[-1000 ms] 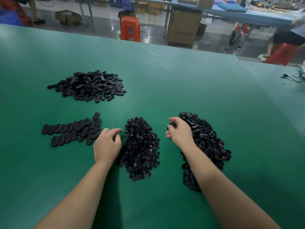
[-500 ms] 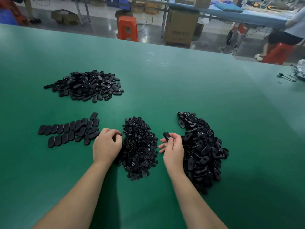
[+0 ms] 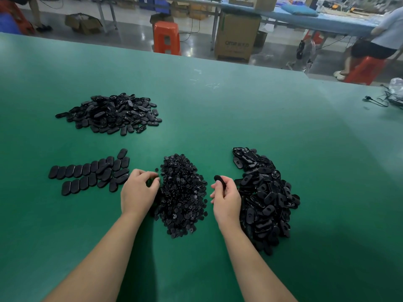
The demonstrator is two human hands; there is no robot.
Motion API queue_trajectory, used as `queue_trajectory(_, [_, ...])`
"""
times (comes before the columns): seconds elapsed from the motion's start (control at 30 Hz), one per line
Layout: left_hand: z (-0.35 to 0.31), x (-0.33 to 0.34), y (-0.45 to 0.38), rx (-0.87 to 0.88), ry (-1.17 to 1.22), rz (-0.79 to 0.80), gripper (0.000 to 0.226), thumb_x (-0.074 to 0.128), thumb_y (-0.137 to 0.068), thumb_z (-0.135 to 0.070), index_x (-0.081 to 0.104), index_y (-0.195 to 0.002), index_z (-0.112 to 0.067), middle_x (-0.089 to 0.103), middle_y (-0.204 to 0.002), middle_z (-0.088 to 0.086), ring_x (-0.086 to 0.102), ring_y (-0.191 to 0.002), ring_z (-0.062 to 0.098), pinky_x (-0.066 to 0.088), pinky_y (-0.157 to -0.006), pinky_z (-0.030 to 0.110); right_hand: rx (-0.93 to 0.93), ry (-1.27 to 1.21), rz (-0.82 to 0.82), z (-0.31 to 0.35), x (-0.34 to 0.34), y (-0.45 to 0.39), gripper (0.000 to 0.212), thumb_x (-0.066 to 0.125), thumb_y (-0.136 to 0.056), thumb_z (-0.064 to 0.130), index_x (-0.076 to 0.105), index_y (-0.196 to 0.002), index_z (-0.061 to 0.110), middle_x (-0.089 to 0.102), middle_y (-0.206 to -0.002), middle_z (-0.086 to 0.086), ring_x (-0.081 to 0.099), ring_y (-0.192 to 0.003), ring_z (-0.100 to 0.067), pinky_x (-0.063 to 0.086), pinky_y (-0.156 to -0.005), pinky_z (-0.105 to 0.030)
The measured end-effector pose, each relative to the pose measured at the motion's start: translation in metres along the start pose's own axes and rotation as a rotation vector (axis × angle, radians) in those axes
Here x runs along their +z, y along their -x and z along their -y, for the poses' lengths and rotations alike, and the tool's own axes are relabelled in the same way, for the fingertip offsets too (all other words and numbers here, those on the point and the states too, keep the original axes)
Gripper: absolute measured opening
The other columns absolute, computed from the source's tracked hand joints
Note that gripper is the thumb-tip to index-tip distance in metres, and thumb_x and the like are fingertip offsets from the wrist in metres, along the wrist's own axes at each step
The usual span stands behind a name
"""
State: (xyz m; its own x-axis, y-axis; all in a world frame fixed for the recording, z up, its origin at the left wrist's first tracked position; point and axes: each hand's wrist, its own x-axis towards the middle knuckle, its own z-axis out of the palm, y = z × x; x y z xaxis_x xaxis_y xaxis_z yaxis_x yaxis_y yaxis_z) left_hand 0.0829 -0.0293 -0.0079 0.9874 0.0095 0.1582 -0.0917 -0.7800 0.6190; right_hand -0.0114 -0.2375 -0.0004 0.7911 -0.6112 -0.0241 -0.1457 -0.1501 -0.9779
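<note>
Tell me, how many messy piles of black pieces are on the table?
3: the far left pile, the middle pile of small pieces, the right pile beside the right hand. The neat rows are no pile. None looks hidden.

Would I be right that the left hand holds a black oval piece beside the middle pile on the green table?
No: the head view shows the right hand holding the black oval piece beside the middle pile on the green table.
</note>
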Motion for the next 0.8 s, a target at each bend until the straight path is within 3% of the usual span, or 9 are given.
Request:
queue_trajectory(0.23, [0.0021,0.0028,-0.0006,-0.004,0.015,-0.019,0.012,0.065,-0.093,-0.027,0.075,-0.097,-0.023,0.055,-0.092,-0.011,0.053,-0.066,0.003,0.037,-0.053,0.024,-0.033,-0.067,-0.032,0.0021,-0.0003,0.0023,0.005,0.049,-0.106,0.018,0.05,-0.101,0.02,0.073,-0.09,0.005,0.066,-0.063,-0.01,0.054,-0.059,-0.021])
queue_trajectory(0.3, [0.0022,0.0029,-0.0003,0.003,0.008,-0.022,0.019,0.062,-0.095,-0.028,0.073,-0.11,-0.024,0.054,-0.097,-0.01,0.052,-0.064,0.004,0.038,-0.054,0.025,-0.037,-0.075,-0.019,0.003,-0.0005,0.0029,0.004,0.049,-0.106,0.019,0.048,-0.103,0.021,0.075,-0.094,0.008,0.069,-0.065,-0.012,0.054,-0.059,-0.021])
queue_trajectory(0.4, [-0.0015,0.0043,0.0002,0.033,-0.114,-0.001,0.036,0.056,-0.099,-0.032,0.063,-0.134,-0.031,0.051,-0.102,-0.004,0.053,-0.066,0.017,0.041,-0.058,0.029,-0.036,-0.07,0.004,0.0041,-0.0005,0.0032,0.013,0.049,-0.106,0.018,0.046,-0.115,0.025,0.075,-0.098,0.013,0.069,-0.067,-0.012,0.054,-0.061,-0.021])
queue_trajectory(0.47, [-0.0042,0.0046,-0.0009,0.03,-0.19,0.002,0.038,0.053,-0.1,-0.034,0.061,-0.137,-0.034,0.048,-0.103,-0.003,0.053,-0.069,0.021,0.041,-0.062,0.03,-0.033,-0.04,0.023,0.0042,0.0004,0.003,0.016,0.048,-0.106,0.018,0.048,-0.12,0.028,0.074,-0.099,0.016,0.069,-0.068,-0.01,0.055,-0.061,-0.021])
queue_trajectory(0.6, [-0.0029,0.0037,-0.0016,0.0,-0.133,0.026,0.033,0.051,-0.1,-0.034,0.069,-0.128,-0.033,0.048,-0.102,-0.006,0.054,-0.069,0.02,0.041,-0.059,0.03,-0.027,-0.028,0.016,0.0041,-0.0002,0.0024,0.01,0.046,-0.107,0.02,0.052,-0.107,0.028,0.074,-0.099,0.013,0.069,-0.07,-0.011,0.056,-0.061,-0.026])
queue_trajectory(0.7, [-0.0012,0.0009,-0.0015,-0.028,0.004,0.013,0.024,0.058,-0.097,-0.036,0.074,-0.113,-0.029,0.052,-0.098,-0.009,0.054,-0.068,0.007,0.039,-0.056,0.026,-0.007,-0.091,0.009,0.0056,-0.0008,0.0029,0.012,0.04,-0.108,0.017,0.048,-0.104,0.025,0.073,-0.1,0.014,0.067,-0.067,-0.014,0.054,-0.059,-0.025])
queue_trajectory(0.8, [-0.0014,-0.0013,-0.0019,-0.029,0.056,-0.011,0.016,0.066,-0.094,-0.035,0.076,-0.099,-0.024,0.056,-0.096,-0.008,0.054,-0.075,0.005,0.042,-0.059,0.027,-0.004,-0.145,0.015,0.0071,-0.0011,0.0035,0.014,0.036,-0.109,0.014,0.044,-0.103,0.024,0.074,-0.098,0.004,0.066,-0.064,-0.018,0.053,-0.057,-0.026])
